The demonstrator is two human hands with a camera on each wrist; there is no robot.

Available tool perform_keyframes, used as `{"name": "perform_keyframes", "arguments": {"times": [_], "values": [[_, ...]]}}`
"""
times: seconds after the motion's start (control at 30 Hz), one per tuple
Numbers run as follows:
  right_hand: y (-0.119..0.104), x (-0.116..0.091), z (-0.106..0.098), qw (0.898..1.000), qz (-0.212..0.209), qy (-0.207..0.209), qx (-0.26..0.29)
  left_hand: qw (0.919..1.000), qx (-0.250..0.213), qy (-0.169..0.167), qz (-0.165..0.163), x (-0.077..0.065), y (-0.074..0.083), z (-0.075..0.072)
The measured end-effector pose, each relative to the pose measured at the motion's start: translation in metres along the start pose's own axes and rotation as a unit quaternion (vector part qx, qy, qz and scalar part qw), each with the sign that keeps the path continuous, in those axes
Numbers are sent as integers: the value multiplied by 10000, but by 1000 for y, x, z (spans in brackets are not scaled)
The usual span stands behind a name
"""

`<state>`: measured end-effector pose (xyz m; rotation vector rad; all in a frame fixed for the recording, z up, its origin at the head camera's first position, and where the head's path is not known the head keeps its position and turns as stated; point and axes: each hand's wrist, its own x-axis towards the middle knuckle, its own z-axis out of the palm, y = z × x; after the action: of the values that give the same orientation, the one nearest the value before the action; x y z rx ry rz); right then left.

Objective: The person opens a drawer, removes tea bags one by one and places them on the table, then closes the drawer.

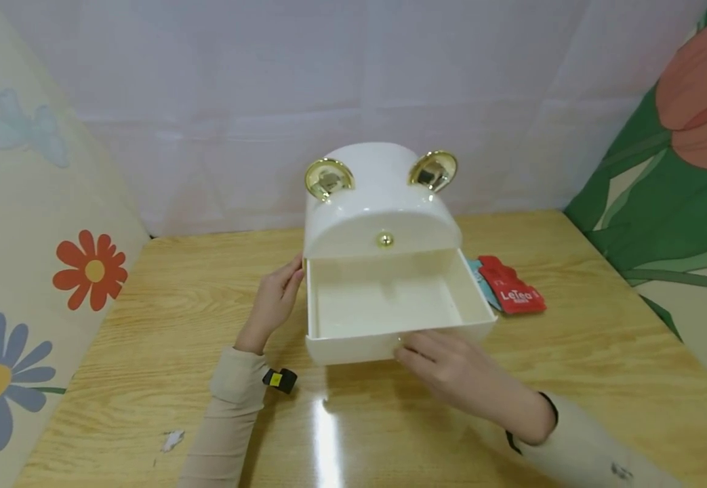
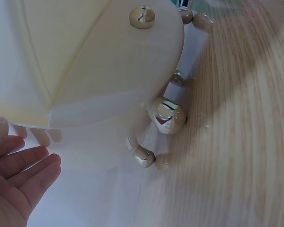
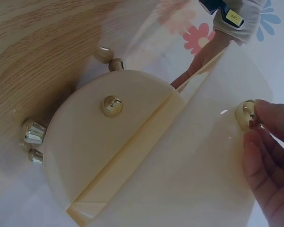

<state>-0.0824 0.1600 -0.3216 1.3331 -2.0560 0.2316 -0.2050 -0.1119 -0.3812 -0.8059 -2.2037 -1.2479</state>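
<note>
White drawer (image 1: 353, 348) open; hands (image 1: 453, 371) (image 1: 275, 299) at gold knob (image 3: 244, 115), box (image 1: 377, 227) side.

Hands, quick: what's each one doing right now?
Left hand: open, at the side of the box.
Right hand: closed, pinching the gold knob of the drawer.

The left hand (image 1: 275, 296) holds its fingers nearly straight, while the right hand (image 1: 453, 371) pinches between thumb and fingers.
</note>
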Motion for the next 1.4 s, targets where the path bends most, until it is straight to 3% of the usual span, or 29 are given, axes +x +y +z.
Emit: {"name": "perform_keyframes", "arguments": {"times": [0.4,0.77,1.07,1.4], "values": [[11,3,7,10000,-15,-57,-8,9997,139,-87,181,-1,-3,0],[29,10,18,9996,135,-242,41,9998,90,-173,86,-1,-4,1],[44,17,28,10000,81,-18,-1,9997,94,-206,119,-1,-5,-1],[61,23,38,9992,371,-75,99,9992,-79,-353,138,0,-4,-4]]}}
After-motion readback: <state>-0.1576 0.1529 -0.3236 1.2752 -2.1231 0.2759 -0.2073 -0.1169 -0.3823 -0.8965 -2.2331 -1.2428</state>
